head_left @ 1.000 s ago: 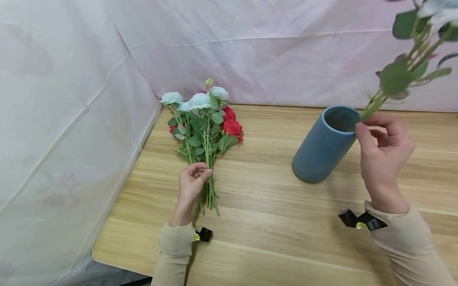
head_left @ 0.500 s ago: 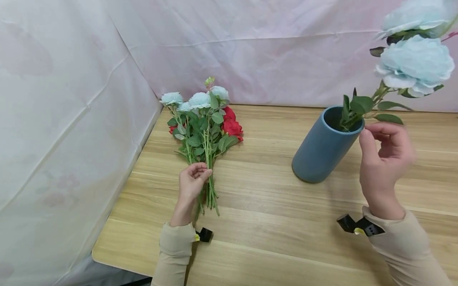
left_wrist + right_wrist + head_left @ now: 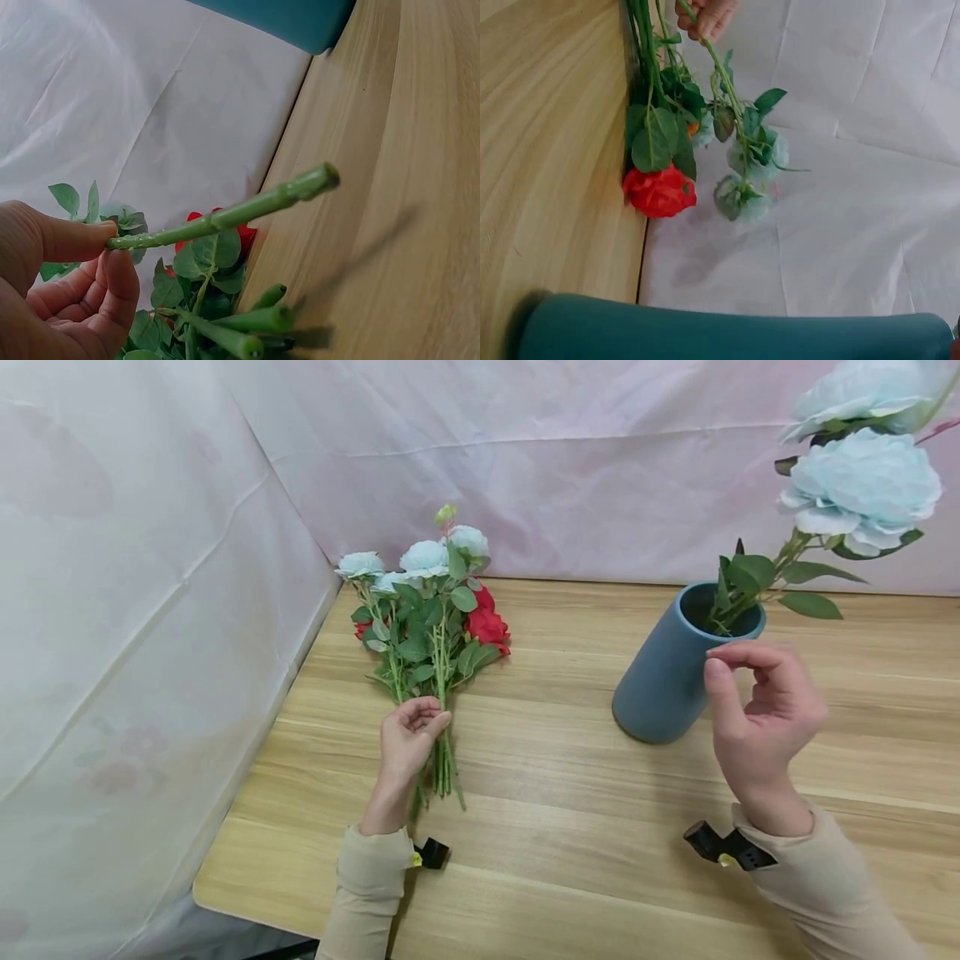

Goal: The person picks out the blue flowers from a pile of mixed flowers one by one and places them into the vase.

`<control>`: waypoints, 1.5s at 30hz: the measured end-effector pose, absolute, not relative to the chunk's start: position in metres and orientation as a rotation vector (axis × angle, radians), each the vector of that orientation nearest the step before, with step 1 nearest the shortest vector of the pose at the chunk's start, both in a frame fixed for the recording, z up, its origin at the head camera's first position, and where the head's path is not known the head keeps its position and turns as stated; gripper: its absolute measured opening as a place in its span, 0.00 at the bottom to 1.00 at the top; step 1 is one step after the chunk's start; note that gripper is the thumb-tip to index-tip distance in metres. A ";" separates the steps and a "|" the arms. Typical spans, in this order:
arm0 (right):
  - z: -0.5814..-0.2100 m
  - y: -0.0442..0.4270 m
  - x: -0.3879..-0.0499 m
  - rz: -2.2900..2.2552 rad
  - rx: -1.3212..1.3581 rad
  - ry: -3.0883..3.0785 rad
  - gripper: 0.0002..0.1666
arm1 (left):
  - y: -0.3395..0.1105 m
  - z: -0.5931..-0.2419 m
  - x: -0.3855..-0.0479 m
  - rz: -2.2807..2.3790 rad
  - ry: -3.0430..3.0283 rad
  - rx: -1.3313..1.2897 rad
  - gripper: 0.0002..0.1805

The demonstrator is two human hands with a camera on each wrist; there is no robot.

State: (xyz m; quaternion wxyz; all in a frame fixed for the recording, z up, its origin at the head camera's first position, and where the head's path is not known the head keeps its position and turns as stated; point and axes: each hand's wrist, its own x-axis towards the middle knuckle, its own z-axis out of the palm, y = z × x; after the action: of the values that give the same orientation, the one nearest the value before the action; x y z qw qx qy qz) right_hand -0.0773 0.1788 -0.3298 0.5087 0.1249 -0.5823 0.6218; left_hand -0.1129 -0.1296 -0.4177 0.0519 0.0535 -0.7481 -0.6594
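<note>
My left hand (image 3: 411, 735) pinches one green stem (image 3: 442, 681) of a pale blue flower between thumb and fingertips; the left wrist view has its cut end (image 3: 322, 178) raised off the table. Other stems and a red flower (image 3: 487, 628) lie beside it on the table. A blue vase (image 3: 663, 672) stands at the right, with a stem of large pale blue flowers (image 3: 862, 485) in its mouth, leaning right. My right hand (image 3: 772, 718), holding nothing, is in front of the vase's right side, its thumb and index fingertips close together and the other fingers curled.
A wooden table (image 3: 555, 827) bears everything, with its rounded corner at the front left. Pale cloth (image 3: 570, 502) hangs behind the table and along its left side. The tall flowers reach beyond the vase's right rim.
The flowers went from my right hand into the vase, and that hand then moved left and down off them. My left hand has shifted slightly right, lifting its pale blue flower stem a little.
</note>
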 end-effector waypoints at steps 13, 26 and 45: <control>-0.334 0.154 -0.069 1.464 0.470 -1.646 0.15 | -0.112 -0.400 -0.113 -1.989 -2.235 -0.055 0.08; -0.358 0.145 -0.081 1.434 0.516 -1.926 0.09 | -0.088 -0.384 -0.113 -2.050 -2.141 -0.325 0.08; -0.352 0.112 -0.091 1.596 0.442 -1.947 0.05 | -0.053 -0.376 -0.111 -1.923 -2.100 -0.537 0.08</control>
State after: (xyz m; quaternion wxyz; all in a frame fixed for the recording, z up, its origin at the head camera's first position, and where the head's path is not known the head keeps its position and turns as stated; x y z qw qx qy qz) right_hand -0.0914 0.1123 -0.3525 0.2884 0.1655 -0.7294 0.5978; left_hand -0.1105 -0.0527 -0.3764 0.1217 -0.1841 -0.7193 -0.6588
